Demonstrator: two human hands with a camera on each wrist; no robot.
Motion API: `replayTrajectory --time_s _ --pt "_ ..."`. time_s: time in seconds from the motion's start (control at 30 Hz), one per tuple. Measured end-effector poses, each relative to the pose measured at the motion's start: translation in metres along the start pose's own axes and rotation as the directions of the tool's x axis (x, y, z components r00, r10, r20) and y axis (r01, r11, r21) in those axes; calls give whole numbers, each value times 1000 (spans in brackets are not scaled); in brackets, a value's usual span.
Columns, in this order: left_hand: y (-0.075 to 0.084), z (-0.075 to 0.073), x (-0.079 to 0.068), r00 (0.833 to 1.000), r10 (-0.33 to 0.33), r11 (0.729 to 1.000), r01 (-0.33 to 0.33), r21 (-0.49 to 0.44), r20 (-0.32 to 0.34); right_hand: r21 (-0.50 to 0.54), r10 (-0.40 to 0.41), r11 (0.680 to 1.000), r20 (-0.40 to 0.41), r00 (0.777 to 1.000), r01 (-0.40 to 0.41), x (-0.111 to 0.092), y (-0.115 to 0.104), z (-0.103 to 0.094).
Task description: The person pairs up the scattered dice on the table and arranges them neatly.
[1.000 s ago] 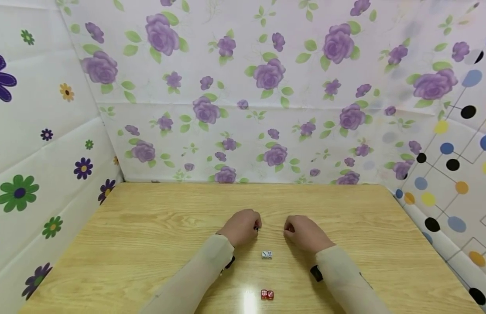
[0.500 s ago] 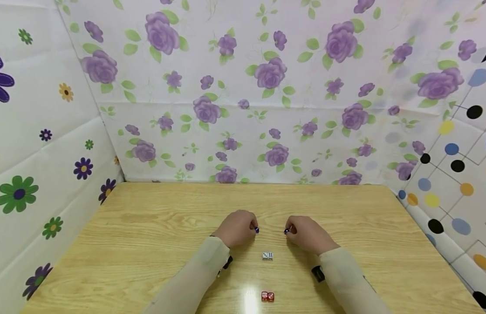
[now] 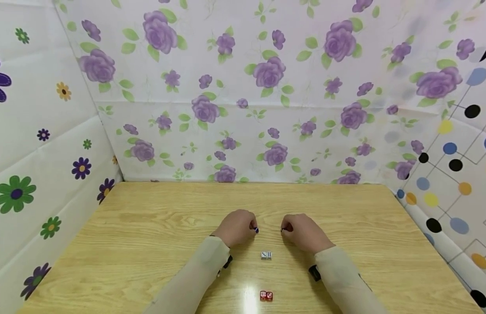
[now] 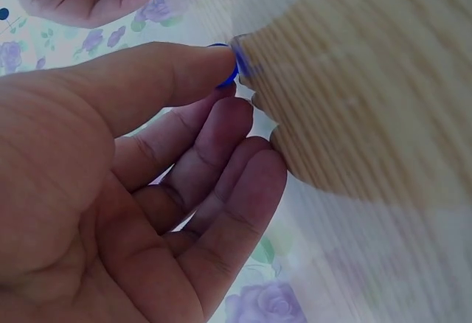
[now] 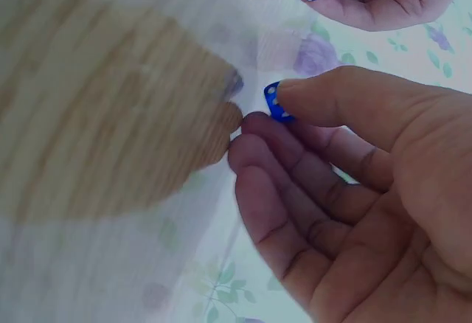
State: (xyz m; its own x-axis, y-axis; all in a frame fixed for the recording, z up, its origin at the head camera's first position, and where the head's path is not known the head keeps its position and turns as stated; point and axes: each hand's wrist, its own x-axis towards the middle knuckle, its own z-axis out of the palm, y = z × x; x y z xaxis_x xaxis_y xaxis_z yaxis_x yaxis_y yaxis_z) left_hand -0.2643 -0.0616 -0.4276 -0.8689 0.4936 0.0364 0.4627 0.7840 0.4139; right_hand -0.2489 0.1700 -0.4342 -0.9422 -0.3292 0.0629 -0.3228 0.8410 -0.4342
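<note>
My left hand (image 3: 237, 227) pinches a blue die (image 3: 256, 230) between thumb and fingers, low over the table. Most of that die (image 4: 224, 65) is behind the thumb in the left wrist view. Facing it, my right hand (image 3: 304, 232) pinches another blue die (image 5: 276, 102) with white dots, its fingertips close to the tabletop. A short gap separates the two hands. Nearer to me, two white dice (image 3: 266, 255) with dark dots sit side by side between the wrists. Closer still lie two red dice (image 3: 266, 295), also side by side.
The wooden table (image 3: 156, 209) ends at a back wall covered in rose-patterned cloth (image 3: 268, 72). Flowered cloth (image 3: 15, 144) hangs on the left and dotted cloth (image 3: 459, 174) on the right. Dark wrist straps (image 3: 315, 273) show below the sleeves.
The blue dice, mostly hidden in the hands one second ago, now show at the fingertips. My right hand has shifted slightly left since half a second ago; the white and red dice keep their places.
</note>
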Motion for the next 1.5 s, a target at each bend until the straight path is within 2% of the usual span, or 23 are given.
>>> replayTrajectory --time_s 0.13,0.4,0.6,0.9,1.2,1.5 --pt "-4 3 0 1000 0 1000 0 5 6 -26 -21 999 2 1000 21 2 4 2" --pt "-5 0 1 1000 5 1000 -5 -15 7 -24 11 1000 48 999 -10 4 5 -2" --pt "-6 -4 -1 1000 -16 998 18 -56 27 -36 34 999 84 996 -31 5 4 -3" --pt "-5 -3 3 999 -10 999 12 -41 38 -69 -11 997 65 998 16 15 -3 3" --pt "-2 -1 10 999 4 999 -3 -43 43 -29 -19 999 85 996 22 25 -11 11" --pt "-6 2 11 999 -11 995 15 -96 42 -3 -12 1000 88 996 13 22 -10 6"
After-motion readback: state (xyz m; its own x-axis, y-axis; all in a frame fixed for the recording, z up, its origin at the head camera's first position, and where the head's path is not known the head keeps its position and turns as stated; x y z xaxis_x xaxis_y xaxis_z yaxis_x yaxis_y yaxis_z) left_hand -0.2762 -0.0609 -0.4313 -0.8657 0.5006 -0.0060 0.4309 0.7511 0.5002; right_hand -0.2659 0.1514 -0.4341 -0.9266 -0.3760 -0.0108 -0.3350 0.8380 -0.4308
